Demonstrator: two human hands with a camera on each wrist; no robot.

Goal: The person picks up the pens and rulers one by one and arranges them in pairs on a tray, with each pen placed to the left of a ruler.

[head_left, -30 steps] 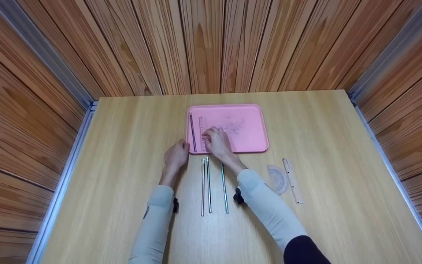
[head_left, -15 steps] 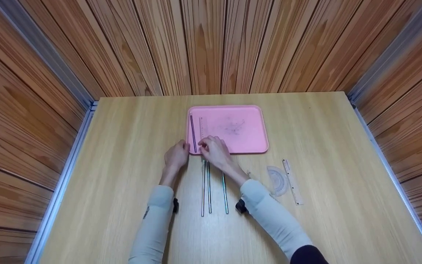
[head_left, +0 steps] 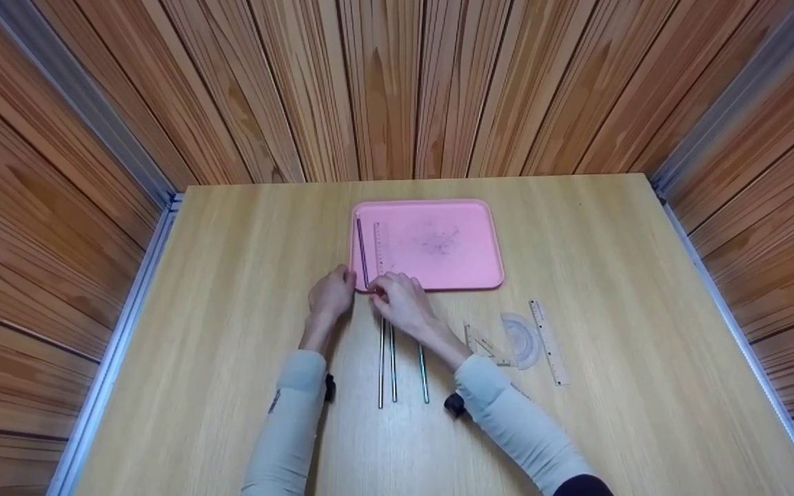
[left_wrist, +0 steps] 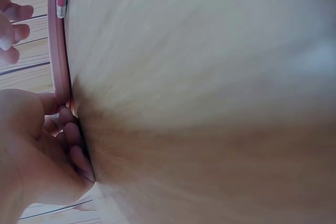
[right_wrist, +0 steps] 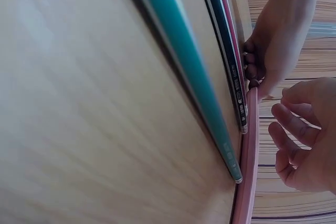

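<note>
My left hand [head_left: 331,293] grips the near left corner of a pink tray [head_left: 466,275]; the left wrist view shows thumb and fingertips at its rim [left_wrist: 60,66]. Just above the tray's near edge is my right hand [head_left: 402,303]. Its fingers are loosely bent and apart with nothing between them, as the right wrist view [right_wrist: 310,135] shows. Inside the tray lie a dark purple pencil [head_left: 362,248] and a clear ruler [head_left: 379,241], whose near end is hidden by the right hand. Below the tray, a teal pencil [right_wrist: 184,61], a dark pencil [right_wrist: 228,51] and a pink pencil [right_wrist: 226,9] lie lengthwise.
To the right of my right forearm lie a clear set square [head_left: 485,350], partly covered by the arm, a clear protractor [head_left: 522,341] and another ruler [head_left: 549,344]. Wood-patterned walls [head_left: 397,89] stand behind and at both sides of the table.
My right hand has drawn back from over the ruler in the tray to the near edge, uncovering more of the ruler. The set square has come into view. My left hand stays at the corner.
</note>
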